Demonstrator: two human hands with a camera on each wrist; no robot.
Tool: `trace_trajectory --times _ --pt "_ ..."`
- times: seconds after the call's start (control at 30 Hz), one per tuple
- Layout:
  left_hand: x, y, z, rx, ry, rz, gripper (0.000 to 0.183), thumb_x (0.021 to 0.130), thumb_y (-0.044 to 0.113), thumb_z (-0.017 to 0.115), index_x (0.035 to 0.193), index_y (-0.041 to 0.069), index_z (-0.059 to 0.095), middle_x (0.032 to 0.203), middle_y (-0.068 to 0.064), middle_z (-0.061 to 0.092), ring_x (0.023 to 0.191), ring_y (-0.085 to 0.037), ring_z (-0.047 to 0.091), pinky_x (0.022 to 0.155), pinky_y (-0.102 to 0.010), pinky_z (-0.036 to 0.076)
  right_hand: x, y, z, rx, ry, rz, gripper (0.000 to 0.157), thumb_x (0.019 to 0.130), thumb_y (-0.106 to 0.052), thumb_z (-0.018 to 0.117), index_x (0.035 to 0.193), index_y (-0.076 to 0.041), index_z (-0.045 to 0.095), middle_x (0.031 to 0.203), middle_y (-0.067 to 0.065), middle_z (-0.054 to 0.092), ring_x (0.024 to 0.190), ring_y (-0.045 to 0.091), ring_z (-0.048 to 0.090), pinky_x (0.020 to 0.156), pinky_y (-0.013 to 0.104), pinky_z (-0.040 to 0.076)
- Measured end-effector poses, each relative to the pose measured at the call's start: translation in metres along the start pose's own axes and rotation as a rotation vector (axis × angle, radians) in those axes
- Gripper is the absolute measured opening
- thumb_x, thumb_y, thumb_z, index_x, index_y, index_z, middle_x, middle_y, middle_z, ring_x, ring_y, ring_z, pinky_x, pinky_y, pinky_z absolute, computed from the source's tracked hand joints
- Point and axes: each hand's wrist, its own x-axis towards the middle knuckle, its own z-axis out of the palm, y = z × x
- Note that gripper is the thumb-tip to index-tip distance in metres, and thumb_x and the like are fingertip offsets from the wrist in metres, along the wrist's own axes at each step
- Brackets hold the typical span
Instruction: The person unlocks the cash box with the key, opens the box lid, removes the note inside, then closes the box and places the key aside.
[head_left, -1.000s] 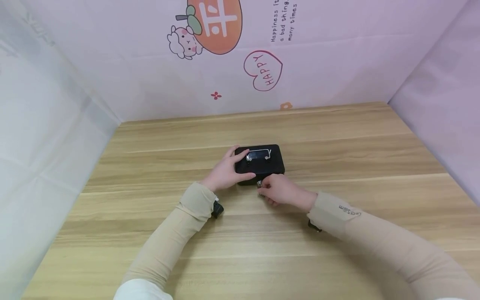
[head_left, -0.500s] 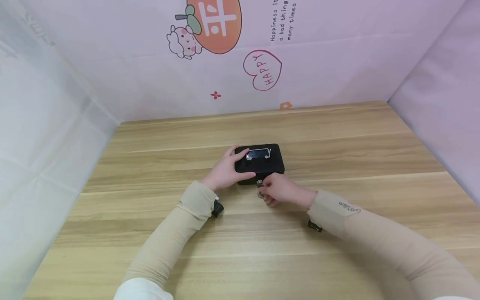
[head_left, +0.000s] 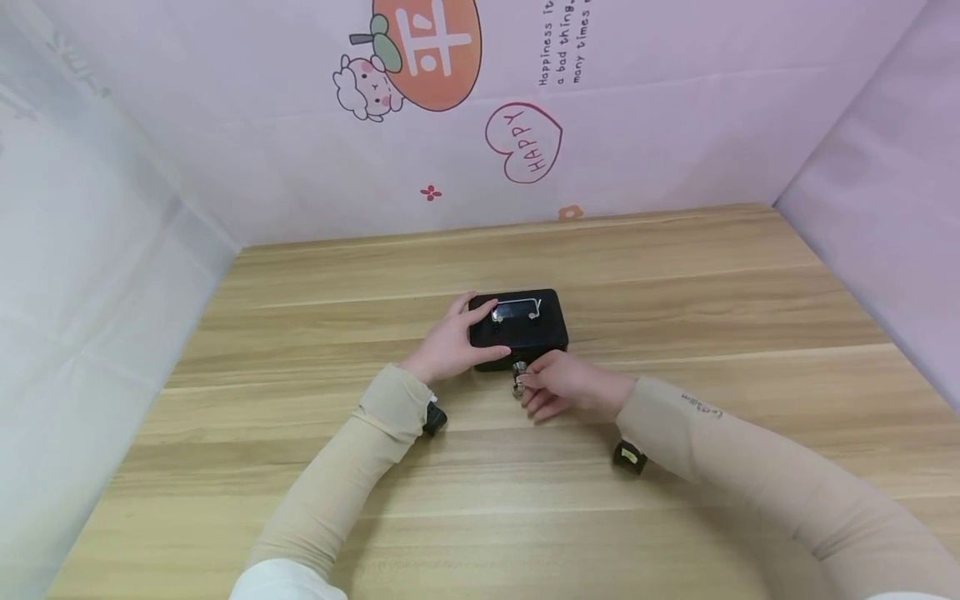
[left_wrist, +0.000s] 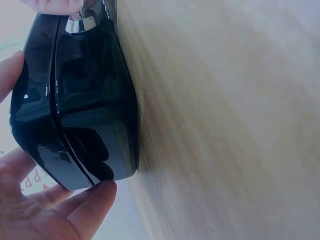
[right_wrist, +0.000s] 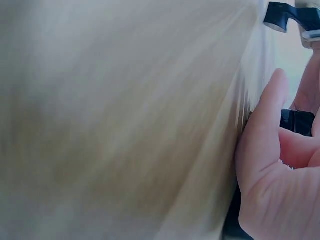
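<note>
A black metal cash box [head_left: 553,321] with rounded corners sits on the wooden table, a silver wire handle [head_left: 517,301] on its lid. My left hand [head_left: 447,343] grips the box's left end, thumb along the front and fingers spread over the lid and around the end. In the left wrist view, a round chrome lock [left_wrist: 82,24] protrudes from the front face. My right hand [head_left: 564,385] pinches a small silver key [head_left: 518,388] at that lock, its lower fingers partly extended. The right wrist view shows the palm hiding most of the key.
The wooden tabletop [head_left: 480,500] stretches around the box. White printed cloth [head_left: 660,142] stands along the back, with plain cloth [head_left: 90,250] at the left side. Black wrist cameras hang under the left cuff [head_left: 433,418] and right cuff [head_left: 628,457].
My right hand has rotated at the lock, its lower fingers uncurling and showing more of the silver key. The left hand and cash box stay put.
</note>
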Motion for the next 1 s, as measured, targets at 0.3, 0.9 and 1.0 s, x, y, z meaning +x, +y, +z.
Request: trace_trajectory --times 0.3,0.9,1.0 --pt "0.0 0.001 0.0 0.007 0.003 0.002 0.081 0.082 0.048 0.068 0.149 0.023 0.031 0.158 -0.009 0.013 0.136 -0.034 0.036 0.11 -0.044 0.036 0.001 0.001 -0.003 0.222 -0.073 0.088 0.02 0.101 -0.006 0.036 0.098 0.002 0.054 0.072 0.003 0.061 0.062 0.009 0.059 0.063 0.026 0.058" --pt "-0.001 -0.001 0.001 -0.014 0.011 0.004 0.081 0.081 0.048 0.069 0.149 0.024 0.031 0.158 -0.009 0.013 0.137 -0.035 0.034 0.11 -0.046 0.036 -0.006 0.009 -0.013 0.148 -0.102 0.041 0.022 0.099 -0.013 0.044 0.107 0.006 0.055 0.073 0.001 0.061 0.062 0.008 0.059 0.065 0.024 0.058" --pt "-0.001 -0.001 0.001 -0.012 0.014 0.004 0.082 0.081 0.048 0.07 0.149 0.024 0.031 0.158 -0.009 0.014 0.137 -0.035 0.034 0.109 -0.046 0.036 -0.01 0.011 -0.017 0.134 -0.114 0.028 0.023 0.099 -0.014 0.045 0.107 0.006 0.055 0.074 0.002 0.061 0.065 0.009 0.06 0.067 0.024 0.058"
